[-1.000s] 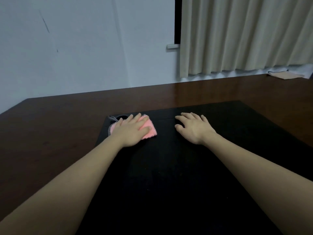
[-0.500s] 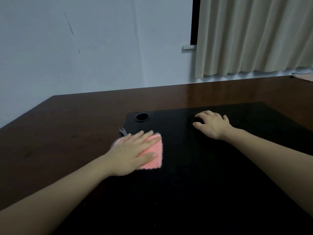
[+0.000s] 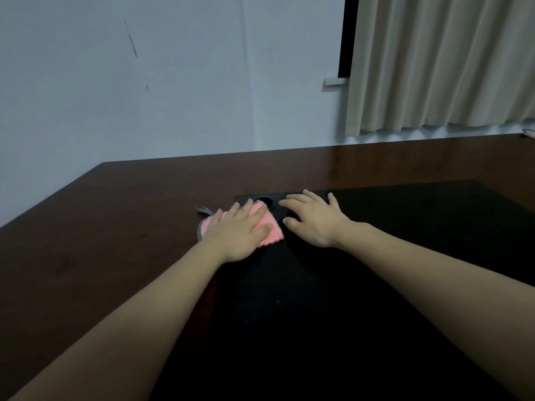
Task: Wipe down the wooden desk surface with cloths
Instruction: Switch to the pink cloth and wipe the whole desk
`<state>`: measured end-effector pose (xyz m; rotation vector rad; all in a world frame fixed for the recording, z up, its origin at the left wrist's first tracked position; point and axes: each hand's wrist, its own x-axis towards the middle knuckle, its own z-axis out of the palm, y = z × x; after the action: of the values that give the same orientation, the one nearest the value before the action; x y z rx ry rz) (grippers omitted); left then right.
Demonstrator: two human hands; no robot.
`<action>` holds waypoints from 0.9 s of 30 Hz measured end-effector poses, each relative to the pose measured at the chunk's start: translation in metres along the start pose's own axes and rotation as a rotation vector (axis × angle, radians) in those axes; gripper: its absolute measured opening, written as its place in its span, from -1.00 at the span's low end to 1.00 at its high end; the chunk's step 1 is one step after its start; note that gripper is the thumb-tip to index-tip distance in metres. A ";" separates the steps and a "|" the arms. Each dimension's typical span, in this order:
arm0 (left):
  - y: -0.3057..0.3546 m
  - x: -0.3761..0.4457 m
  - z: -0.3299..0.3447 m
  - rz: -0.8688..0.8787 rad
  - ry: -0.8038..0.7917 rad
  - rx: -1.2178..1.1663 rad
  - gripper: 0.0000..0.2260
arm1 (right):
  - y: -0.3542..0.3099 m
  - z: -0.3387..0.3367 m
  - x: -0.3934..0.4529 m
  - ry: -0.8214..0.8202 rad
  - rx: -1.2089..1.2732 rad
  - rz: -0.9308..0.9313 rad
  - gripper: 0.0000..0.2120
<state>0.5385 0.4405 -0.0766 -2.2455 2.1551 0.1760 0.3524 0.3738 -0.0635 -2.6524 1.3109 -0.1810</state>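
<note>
At the black mat's (image 3: 376,256) far-left corner, the left hand (image 3: 237,230) presses straight fingers flat on the pink cloth (image 3: 267,227) to scrub, while the right hand (image 3: 314,219), fingers spread and holding nothing, likely steadies the mat

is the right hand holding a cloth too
No, the right hand lies flat and bare on the black mat; only the left hand presses the pink cloth.
</note>
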 end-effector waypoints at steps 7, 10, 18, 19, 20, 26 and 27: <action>-0.037 -0.072 0.005 0.161 -0.030 -0.046 -0.46 | -0.018 0.005 0.040 -0.040 0.111 -0.065 -0.51; -0.054 -0.059 0.003 0.089 -0.037 -0.026 -0.47 | -0.030 0.018 0.044 -0.091 0.083 -0.085 -0.51; -0.058 0.022 -0.005 -0.133 0.012 -0.029 -0.45 | -0.029 0.018 0.041 -0.069 0.071 -0.067 -0.52; -0.057 0.025 -0.005 -0.146 0.018 -0.033 -0.46 | -0.030 0.019 0.040 -0.065 0.074 -0.066 -0.52; -0.055 0.026 -0.005 -0.147 0.019 -0.034 -0.46 | -0.030 0.019 0.040 -0.061 0.080 -0.063 -0.52; -0.041 -0.029 -0.002 0.008 -0.011 -0.021 -0.47 | -0.031 0.019 0.038 -0.065 0.085 -0.059 -0.53; -0.038 -0.044 0.000 0.048 -0.014 -0.022 -0.48 | -0.031 0.019 0.037 -0.065 0.085 -0.057 -0.53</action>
<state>0.5749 0.4858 -0.0747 -2.1978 2.2123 0.2163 0.4025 0.3644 -0.0746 -2.6030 1.1823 -0.1532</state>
